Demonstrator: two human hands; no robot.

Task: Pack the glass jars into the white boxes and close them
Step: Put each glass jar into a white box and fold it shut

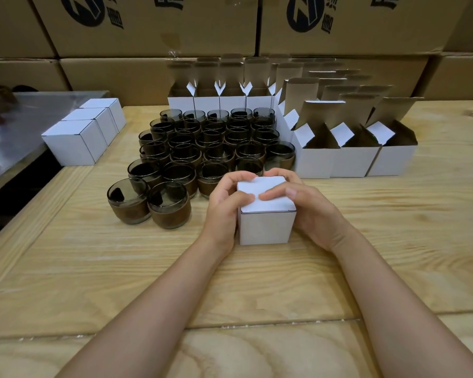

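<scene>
A small white box (266, 226) stands on the wooden table (120, 268) in front of me, its lid flap down. My left hand (224, 205) grips its left side, fingers curled over the far edge and thumb pressing the lid. My right hand (309, 205) grips the right side the same way, thumb on the lid. Behind the box stand several dark glass jars (202, 148) with brown bands, packed in rows. Several open white boxes (350, 159) with raised flaps wait at the right and at the back (219, 99).
Three closed white boxes (77, 143) sit in a row at the left, by a metal surface (25, 126). Large brown cartons (148, 25) are stacked as a wall behind the table.
</scene>
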